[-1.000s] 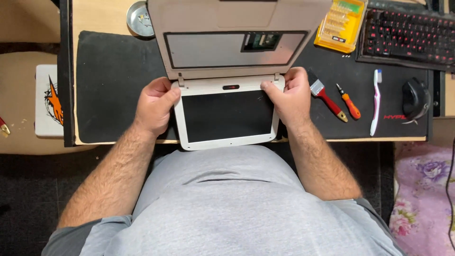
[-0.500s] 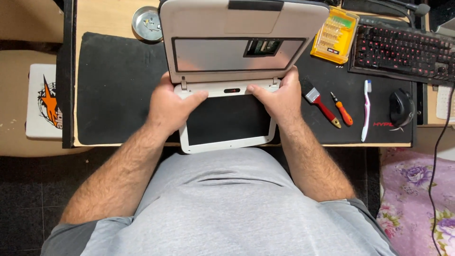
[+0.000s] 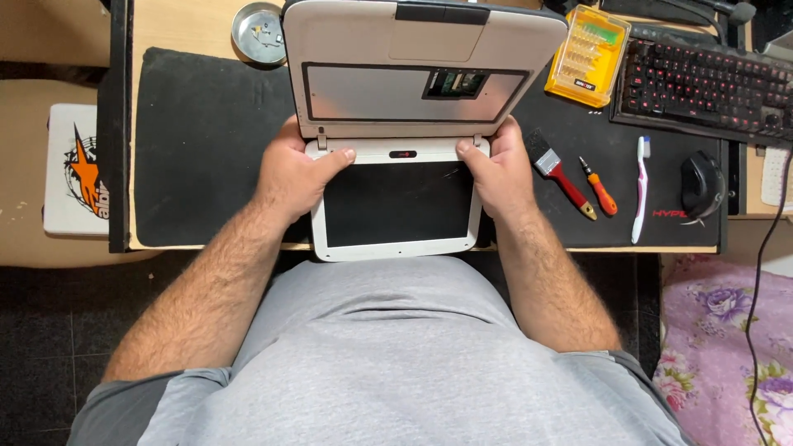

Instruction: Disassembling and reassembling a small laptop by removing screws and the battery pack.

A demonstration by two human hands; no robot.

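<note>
Both hands grip a small white laptop (image 3: 396, 165) at its hinge, near the front edge of the black mat (image 3: 206, 149). The left hand (image 3: 293, 177) and right hand (image 3: 500, 173) each clamp a side, thumbs on the dark screen part. The step looks like working the hinge. Next comes a slow, even push. A yellow box of bits (image 3: 588, 56) sits to the right; its tiny label is maybe black.

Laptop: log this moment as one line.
left hand: grips laptop hinge, left side | right hand: grips hinge, right side | laptop: open, on black mat | brush, screwdriver: right, untouched
</note>
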